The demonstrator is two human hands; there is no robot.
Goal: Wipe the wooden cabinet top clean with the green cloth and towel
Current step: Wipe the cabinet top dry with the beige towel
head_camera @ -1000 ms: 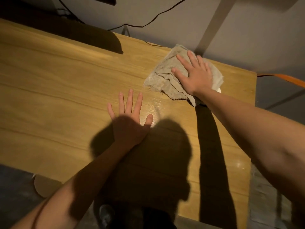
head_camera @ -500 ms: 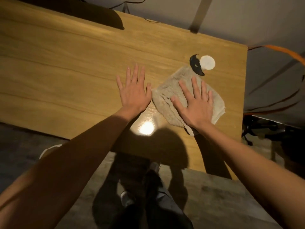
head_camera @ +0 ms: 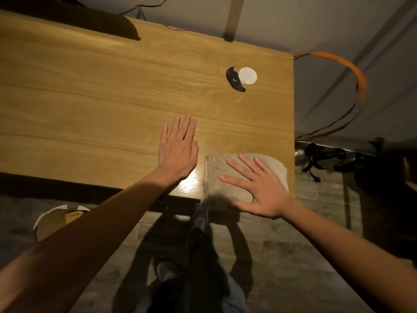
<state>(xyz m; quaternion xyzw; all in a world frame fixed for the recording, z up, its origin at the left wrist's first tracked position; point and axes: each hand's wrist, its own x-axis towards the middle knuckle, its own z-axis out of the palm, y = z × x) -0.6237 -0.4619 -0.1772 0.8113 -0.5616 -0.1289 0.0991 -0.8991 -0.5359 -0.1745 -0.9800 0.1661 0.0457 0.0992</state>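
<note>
The wooden cabinet top (head_camera: 90, 105) fills the upper left of the head view. A pale greyish cloth (head_camera: 216, 177) lies at its near right corner, part of it hanging over the front edge. My right hand (head_camera: 255, 188) presses flat on the cloth with fingers spread. My left hand (head_camera: 178, 147) rests flat on the bare wood just left of the cloth, fingers straight and together.
A white disc (head_camera: 247, 75) sits beside a dark crescent opening (head_camera: 233, 80) near the far right of the top. An orange cable (head_camera: 352, 71) loops beyond the right edge. A round pale object (head_camera: 56, 220) lies on the floor at the left. My shoes (head_camera: 199, 216) show below.
My right hand has dragged the cloth toward me from the back right to the front edge, uncovering the disc and opening. My left hand stayed flat on the wood.
</note>
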